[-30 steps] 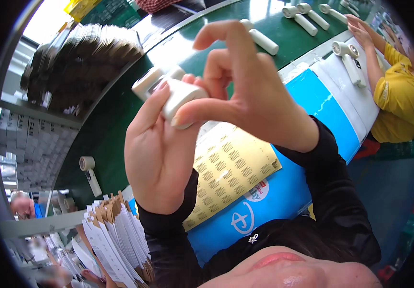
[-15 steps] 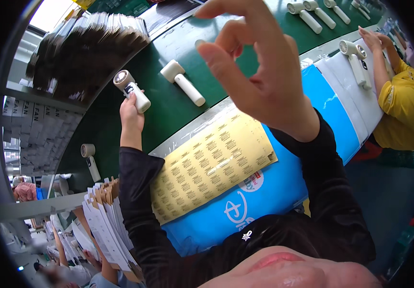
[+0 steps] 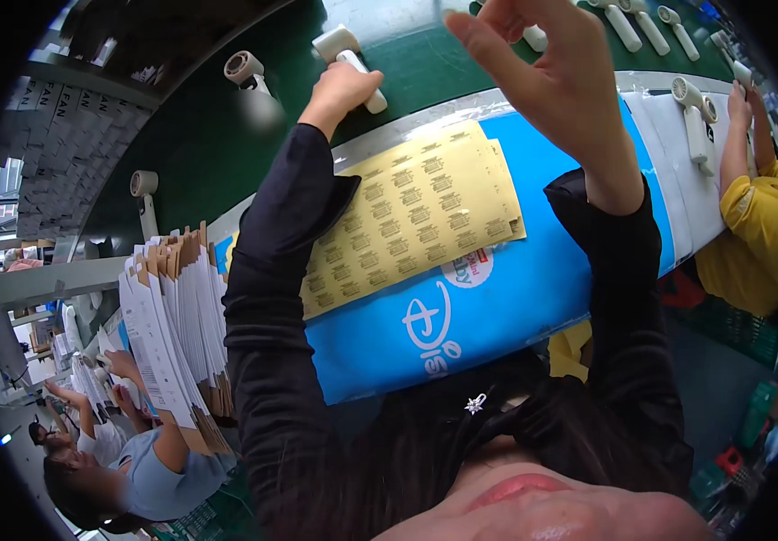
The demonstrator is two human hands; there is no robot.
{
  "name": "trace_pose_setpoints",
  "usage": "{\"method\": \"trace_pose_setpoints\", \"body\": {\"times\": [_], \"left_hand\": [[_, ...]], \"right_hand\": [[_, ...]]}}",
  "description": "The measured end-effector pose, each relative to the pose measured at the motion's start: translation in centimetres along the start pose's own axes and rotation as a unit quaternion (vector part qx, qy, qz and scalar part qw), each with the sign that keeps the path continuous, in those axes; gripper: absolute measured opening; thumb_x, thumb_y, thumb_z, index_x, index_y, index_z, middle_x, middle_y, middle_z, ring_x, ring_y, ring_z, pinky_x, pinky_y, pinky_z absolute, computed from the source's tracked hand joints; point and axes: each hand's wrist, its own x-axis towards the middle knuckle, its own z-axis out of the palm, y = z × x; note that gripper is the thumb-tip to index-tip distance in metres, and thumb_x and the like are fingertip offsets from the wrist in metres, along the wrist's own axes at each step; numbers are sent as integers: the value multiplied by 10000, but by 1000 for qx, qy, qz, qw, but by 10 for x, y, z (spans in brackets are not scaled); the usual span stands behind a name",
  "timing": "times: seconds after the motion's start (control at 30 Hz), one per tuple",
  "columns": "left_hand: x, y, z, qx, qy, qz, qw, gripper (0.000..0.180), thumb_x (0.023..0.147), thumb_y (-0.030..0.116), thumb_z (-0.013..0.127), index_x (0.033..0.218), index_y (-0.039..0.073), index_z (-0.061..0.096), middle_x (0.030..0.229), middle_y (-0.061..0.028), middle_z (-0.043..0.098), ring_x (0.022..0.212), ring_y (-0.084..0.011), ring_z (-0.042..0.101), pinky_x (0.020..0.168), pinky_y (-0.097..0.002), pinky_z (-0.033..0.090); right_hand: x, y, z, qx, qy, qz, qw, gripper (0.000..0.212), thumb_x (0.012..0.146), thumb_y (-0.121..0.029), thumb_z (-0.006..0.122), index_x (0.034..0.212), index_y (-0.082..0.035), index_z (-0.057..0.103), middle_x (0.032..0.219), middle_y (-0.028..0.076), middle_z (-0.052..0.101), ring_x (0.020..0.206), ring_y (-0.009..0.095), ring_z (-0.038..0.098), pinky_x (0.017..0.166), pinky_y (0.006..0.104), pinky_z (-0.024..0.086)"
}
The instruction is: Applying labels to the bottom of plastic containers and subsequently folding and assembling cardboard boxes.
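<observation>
My left hand (image 3: 342,93) reaches over the green work surface, its fingers closed round the handle of a white handheld fan (image 3: 336,42). The fan's round head points away from me. My right hand (image 3: 562,77) is raised over the blue printed package, its thumb stretched out apart from the bent fingers. Nothing shows in it, though the top edge cuts off part of the fingers. Below and between the hands is a yellow sheet of small printed labels (image 3: 411,212), lying on the blue package (image 3: 533,298). Another handheld fan (image 3: 245,67) lies left of my left hand.
A further fan (image 3: 144,185) lies at the far left, and several more (image 3: 623,30) at the upper right. Flattened cartons (image 3: 177,316) stand stacked beside my left arm. At the right, a person in a yellow top (image 3: 745,230) handles fans over a white padded surface (image 3: 664,153).
My left hand has let go of one fan, left on the green surface, and moved right onto another. My right hand has shifted slightly up and right in view. The camera view has also shifted.
</observation>
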Motion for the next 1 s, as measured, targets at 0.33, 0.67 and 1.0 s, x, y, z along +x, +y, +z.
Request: {"method": "trace_pose_setpoints", "body": {"times": [0.33, 0.67, 1.0], "left_hand": [[-88, 18, 33, -620, -153, 118, 760, 425, 945, 213, 473, 1163, -124, 333, 913, -207, 600, 842, -291, 656, 738, -285, 532], [-108, 26, 51, -575, -186, 208, 769, 365, 957, 199, 451, 1138, -81, 302, 876, -191, 596, 817, -271, 657, 717, -286, 532], [-107, 8, 72, -538, -167, 275, 780, 305, 967, 188, 432, 1106, -33, 274, 843, -170, 592, 790, -251, 657, 694, -287, 530]], "right_hand": [[-125, 16, -13, -88, -233, 148, 957, 126, 854, -128, 638, 973, -88, 630, 859, 57, 609, 716, 153, 559, 627, 222, 463], [-128, 13, -7, -321, -257, -116, 904, 145, 856, -127, 637, 998, -112, 659, 921, 48, 599, 815, 165, 557, 678, 218, 466], [-131, 30, -13, -72, -236, 124, 961, 123, 810, -57, 669, 927, -91, 685, 887, 42, 586, 781, 155, 547, 658, 219, 478]]}}
